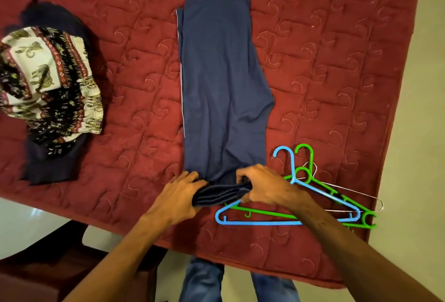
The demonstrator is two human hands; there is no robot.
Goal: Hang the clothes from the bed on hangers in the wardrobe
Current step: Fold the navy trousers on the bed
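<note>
from my feed the biggest thing is the bed [325, 72], its red cover soft and quilted in squares with stitched curls, one corner reaching over a pale smooth floor [421, 133]. along it lie the long navy trousers [221, 84], folded lengthwise with a thin white side stripe, and at the left sits a crumpled heap of elephant-print cloth [45, 77] over a dark garment [53, 166]. the left hand [178, 195] and right hand [267, 186] each curl round the trousers' bunched near end, beside thin plastic hangers, a blue hanger [260, 223] and green hangers [312, 157], and a wire hanger [356, 192].

Dim warm light, perhaps edge-warped.
</note>
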